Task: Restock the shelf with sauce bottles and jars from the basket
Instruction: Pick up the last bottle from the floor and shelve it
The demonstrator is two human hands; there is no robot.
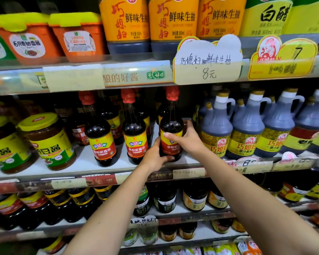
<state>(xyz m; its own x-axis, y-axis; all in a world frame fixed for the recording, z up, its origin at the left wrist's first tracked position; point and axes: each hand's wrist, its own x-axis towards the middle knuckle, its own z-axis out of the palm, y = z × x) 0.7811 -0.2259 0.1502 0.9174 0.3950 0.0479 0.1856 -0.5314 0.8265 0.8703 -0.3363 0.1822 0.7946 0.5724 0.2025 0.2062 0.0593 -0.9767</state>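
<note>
From your head view, both hands hold one dark sauce bottle (171, 127), upright over the near edge of the middle shelf (77, 163). Your left hand (156, 157) curls round its base and your right hand (189, 138) wraps its label from the right. Two matching bottles (134, 137) stand to its left, and handled jugs (216, 133) just to its right.

Your single head camera faced the middle shelf (79, 161) straight on from close by, holding it across the frame's centre. It tilted slightly down, so you saw that shelf's top surface, and the wide lens bowed the upper rail (122, 78).
</note>
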